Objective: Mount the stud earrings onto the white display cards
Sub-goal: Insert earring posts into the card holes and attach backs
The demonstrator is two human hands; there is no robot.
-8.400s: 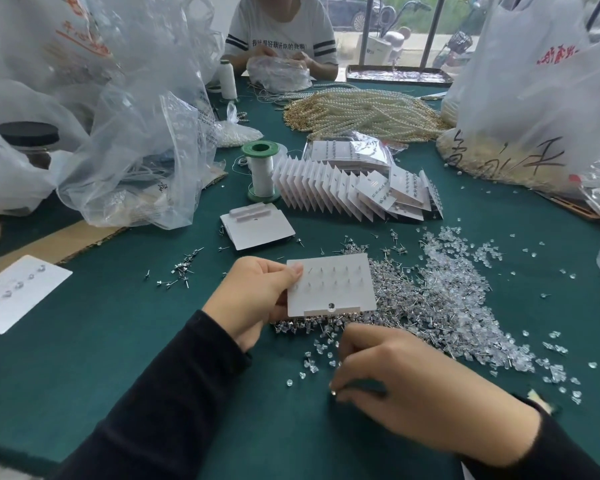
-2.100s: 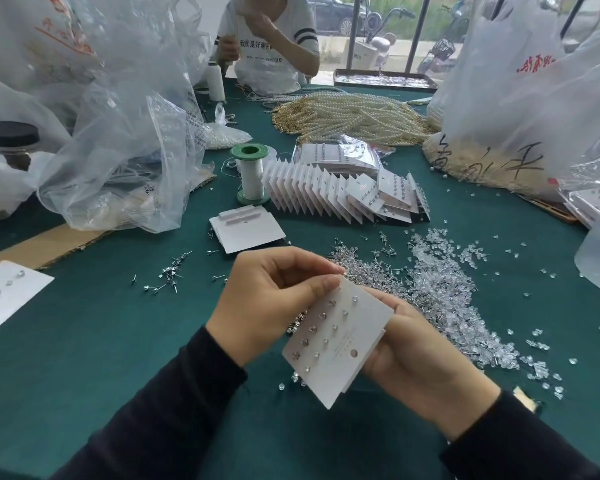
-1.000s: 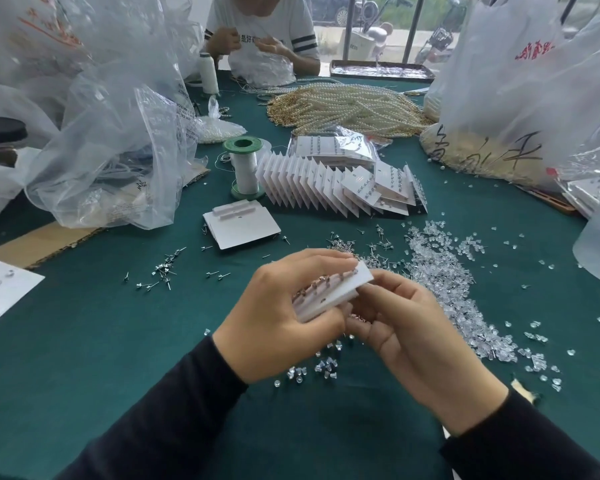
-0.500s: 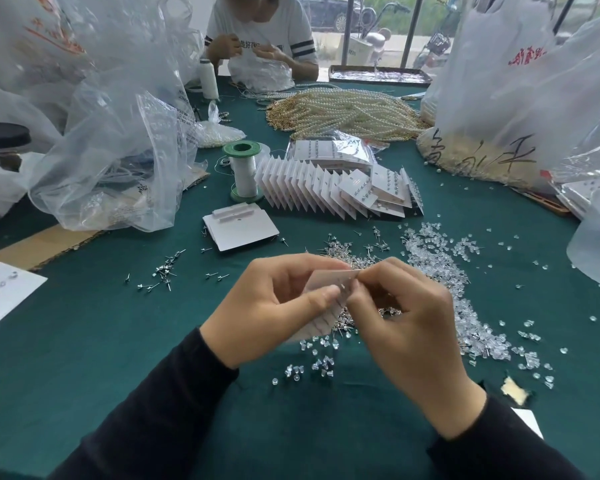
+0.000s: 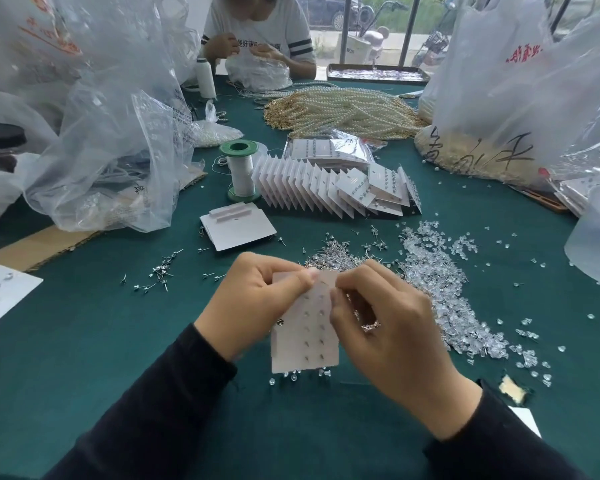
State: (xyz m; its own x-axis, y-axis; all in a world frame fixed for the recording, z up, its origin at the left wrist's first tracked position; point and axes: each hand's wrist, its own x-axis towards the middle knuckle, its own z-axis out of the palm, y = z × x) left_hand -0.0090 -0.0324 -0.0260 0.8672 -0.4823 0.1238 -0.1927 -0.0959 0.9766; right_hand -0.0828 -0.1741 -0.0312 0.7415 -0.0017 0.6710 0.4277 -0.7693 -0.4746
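I hold a white display card (image 5: pixel 305 336) upright over the green table, its back toward me, with several earring posts sticking through it. My left hand (image 5: pixel 253 303) pinches the card's upper left edge. My right hand (image 5: pixel 385 317) is curled at the card's right edge, with its thumb and forefinger pinched together at the top; some small silver pieces show in its palm. A heap of loose stud earrings (image 5: pixel 336 258) lies just behind the card. A heap of clear earring backs (image 5: pixel 444 292) spreads to the right.
Filled cards (image 5: pixel 329 188) stand fanned behind the heaps, with a blank card stack (image 5: pixel 238 228) and a green thread spool (image 5: pixel 241 171) to their left. Plastic bags (image 5: pixel 108 126) crowd both sides. Pearl strands (image 5: pixel 340 110) lie far back. A person sits opposite.
The card has swung from nearly edge-on to upright with its back facing me. My right hand has come onto its right edge.
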